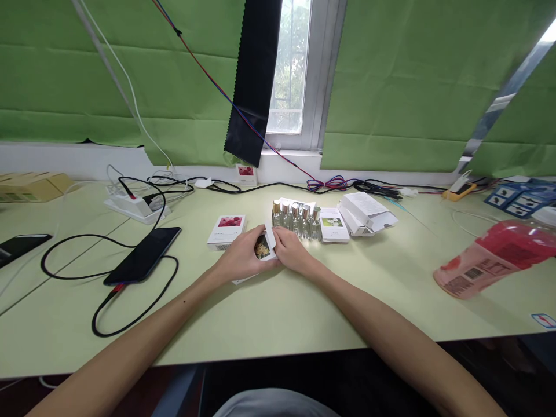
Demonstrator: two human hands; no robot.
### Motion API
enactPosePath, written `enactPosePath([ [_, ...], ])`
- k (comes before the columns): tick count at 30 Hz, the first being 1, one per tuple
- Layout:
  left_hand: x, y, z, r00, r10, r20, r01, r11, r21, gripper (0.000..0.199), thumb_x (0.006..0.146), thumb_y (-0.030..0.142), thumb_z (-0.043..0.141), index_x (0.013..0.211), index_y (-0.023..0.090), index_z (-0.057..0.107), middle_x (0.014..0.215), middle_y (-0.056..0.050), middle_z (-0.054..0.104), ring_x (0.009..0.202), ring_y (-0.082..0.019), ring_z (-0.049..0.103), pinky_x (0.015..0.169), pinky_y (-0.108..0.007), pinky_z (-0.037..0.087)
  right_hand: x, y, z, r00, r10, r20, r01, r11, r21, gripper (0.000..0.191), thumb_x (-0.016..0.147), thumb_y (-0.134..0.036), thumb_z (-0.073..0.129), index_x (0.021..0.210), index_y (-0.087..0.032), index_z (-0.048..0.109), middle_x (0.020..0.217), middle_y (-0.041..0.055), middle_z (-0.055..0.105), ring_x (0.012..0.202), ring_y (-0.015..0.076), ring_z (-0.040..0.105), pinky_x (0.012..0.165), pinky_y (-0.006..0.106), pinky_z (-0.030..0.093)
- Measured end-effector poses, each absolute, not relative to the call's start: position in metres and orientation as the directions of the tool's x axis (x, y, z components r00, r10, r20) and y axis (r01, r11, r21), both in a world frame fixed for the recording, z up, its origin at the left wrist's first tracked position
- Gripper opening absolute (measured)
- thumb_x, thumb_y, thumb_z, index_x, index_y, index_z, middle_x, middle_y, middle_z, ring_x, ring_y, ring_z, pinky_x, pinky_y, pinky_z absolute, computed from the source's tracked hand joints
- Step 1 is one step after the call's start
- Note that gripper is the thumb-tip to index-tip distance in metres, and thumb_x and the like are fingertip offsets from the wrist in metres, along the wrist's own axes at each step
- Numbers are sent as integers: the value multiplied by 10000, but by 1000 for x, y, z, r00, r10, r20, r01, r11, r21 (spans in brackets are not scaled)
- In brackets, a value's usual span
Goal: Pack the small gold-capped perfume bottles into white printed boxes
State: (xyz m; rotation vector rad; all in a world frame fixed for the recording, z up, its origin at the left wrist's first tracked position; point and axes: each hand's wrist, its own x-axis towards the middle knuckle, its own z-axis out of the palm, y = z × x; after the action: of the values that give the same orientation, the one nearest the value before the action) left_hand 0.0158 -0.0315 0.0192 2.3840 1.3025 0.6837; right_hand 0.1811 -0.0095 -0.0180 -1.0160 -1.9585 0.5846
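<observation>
My left hand (243, 255) is wrapped round a small white box (263, 248) with a picture of yellowish flowers on it. The fingers of my right hand (292, 249) are closed on the box's right edge, near its top. Just behind my hands stands a row of several clear glass bottles (296, 220) with gold and silver caps. A white box with a red picture (226, 230) lies left of my left hand. To the right of the bottles is a white box with a green and white picture (334, 225).
Opened white cartons (367, 213) lie at the right of the bottles. A phone (143, 255) with a black cable and a power strip (134, 207) are at the left. A pink-red cup (495, 258) stands at the right. Cables (278, 184) run along the back edge.
</observation>
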Motion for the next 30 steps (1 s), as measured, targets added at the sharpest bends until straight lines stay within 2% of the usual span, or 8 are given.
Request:
enactPosePath([
  [20,17,-32,19,468,847,251,679,-527,512,452,707,434,709,1069,202,569,999,-40,698,828,-225,612,690,-315,439,182,-10,-18,-319,832,454,439,554,-707,352,1027,-232,334,695,-218,451,724,-3,503,699,155,505,683,284,381],
  [30,16,-31,19,471,846,252,678,-529,511,432,702,392,731,1052,209,557,960,-10,683,799,-202,592,674,-304,423,182,-9,-19,-325,827,459,439,561,-702,350,1021,-243,315,692,-222,433,723,4,498,699,161,497,684,294,375],
])
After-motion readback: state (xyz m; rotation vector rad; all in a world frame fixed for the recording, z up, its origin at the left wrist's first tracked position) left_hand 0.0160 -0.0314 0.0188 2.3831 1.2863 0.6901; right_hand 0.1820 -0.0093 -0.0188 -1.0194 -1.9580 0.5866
